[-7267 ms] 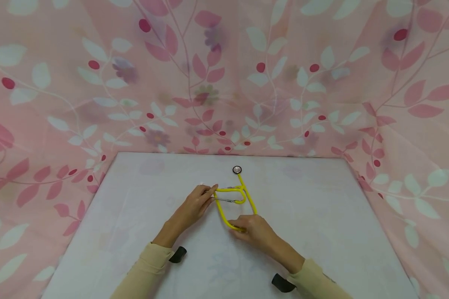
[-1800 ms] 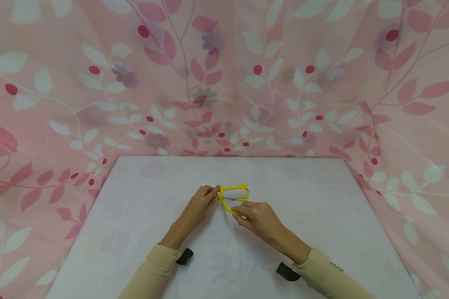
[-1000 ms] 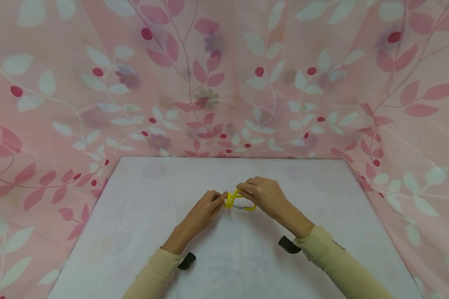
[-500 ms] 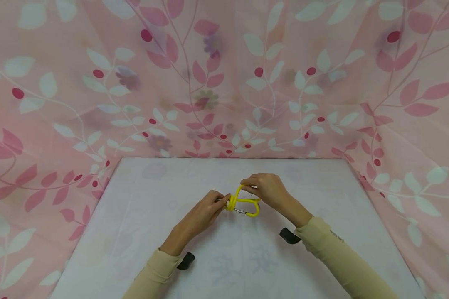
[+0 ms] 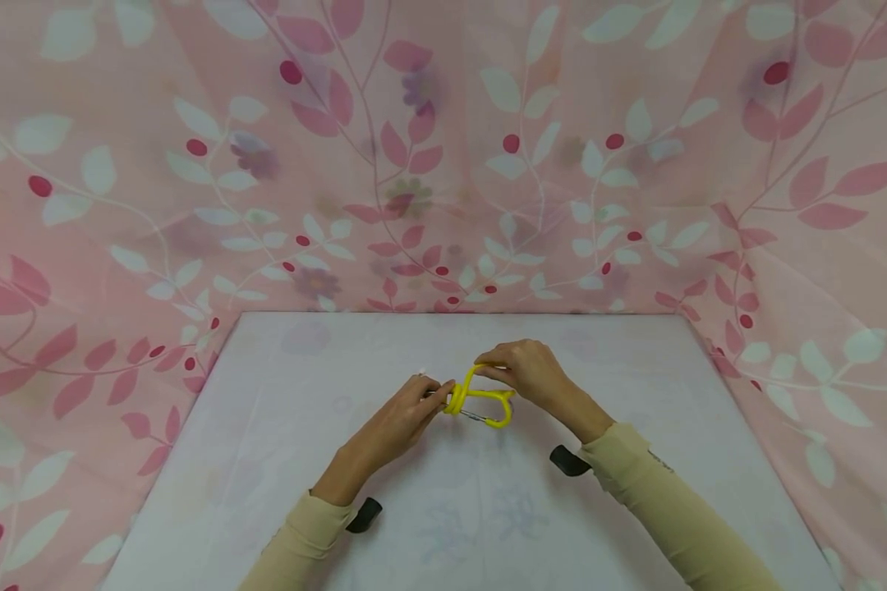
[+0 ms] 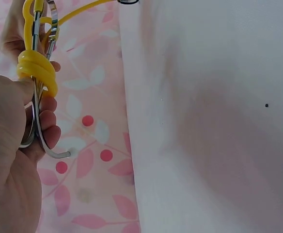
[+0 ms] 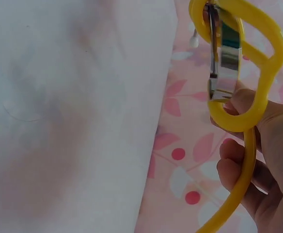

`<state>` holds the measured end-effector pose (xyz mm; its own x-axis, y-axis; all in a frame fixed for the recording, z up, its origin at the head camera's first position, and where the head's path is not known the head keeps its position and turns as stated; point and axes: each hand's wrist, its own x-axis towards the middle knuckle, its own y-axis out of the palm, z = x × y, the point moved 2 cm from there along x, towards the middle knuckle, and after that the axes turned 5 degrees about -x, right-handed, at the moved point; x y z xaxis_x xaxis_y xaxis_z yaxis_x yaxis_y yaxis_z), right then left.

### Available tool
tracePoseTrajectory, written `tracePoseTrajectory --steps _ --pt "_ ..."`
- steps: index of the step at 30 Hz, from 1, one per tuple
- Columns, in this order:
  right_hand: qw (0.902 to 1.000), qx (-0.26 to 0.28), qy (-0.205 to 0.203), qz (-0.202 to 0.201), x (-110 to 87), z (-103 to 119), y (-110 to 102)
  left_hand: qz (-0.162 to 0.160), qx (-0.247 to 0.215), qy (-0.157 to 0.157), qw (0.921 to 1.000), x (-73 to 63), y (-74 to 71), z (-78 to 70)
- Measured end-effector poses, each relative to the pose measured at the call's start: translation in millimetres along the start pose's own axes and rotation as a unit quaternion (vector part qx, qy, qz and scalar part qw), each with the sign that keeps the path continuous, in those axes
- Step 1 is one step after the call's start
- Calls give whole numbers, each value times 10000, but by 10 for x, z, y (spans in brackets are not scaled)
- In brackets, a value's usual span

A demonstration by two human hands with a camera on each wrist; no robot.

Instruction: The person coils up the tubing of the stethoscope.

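Observation:
A stethoscope with yellow tubing point(image 5: 504, 408) and metal ear tubes point(image 6: 36, 104) is held above the table between both hands. My left hand point(image 5: 406, 410) grips the ear tubes, thumb on one side and fingers on the other. Just beyond that thumb, the tubing lies in tight coils point(image 6: 37, 68) around the metal. My right hand point(image 5: 528, 371) pinches a raised stretch of tubing to the right of the coils. Past that hand, a tail of tubing point(image 7: 241, 187) runs down by its fingers. The chest piece point(image 6: 128, 1) barely shows at the top of the left wrist view.
A white-covered table point(image 5: 443, 525) lies beneath the hands. Pink leaf-patterned cloth point(image 5: 443, 164) hangs behind it and at both sides. Black curved pieces point(image 5: 365, 515) sit at the sleeve cuffs.
Earlier the tubing ran in a wide loose loop, with the chest piece toward the table's back. Tubing is now wound around the ear tubes; my right hand has moved up and back.

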<state>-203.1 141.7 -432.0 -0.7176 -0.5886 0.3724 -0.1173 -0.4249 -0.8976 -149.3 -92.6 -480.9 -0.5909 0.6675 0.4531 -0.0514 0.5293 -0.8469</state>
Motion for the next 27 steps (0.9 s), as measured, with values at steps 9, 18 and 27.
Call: tracePoseTrajectory --steps 9,18,27 --pt "9973 682 -42 256 0 -51 69 -113 -206 45 9997 -6 -18 -8" --pt "9664 2548 -328 72 -84 -188 320 -421 -453 279 9977 -7 -29 -27" --pt "9356 3529 47 -37 -273 36 531 -579 -542 197 9967 -22 -22 -32"
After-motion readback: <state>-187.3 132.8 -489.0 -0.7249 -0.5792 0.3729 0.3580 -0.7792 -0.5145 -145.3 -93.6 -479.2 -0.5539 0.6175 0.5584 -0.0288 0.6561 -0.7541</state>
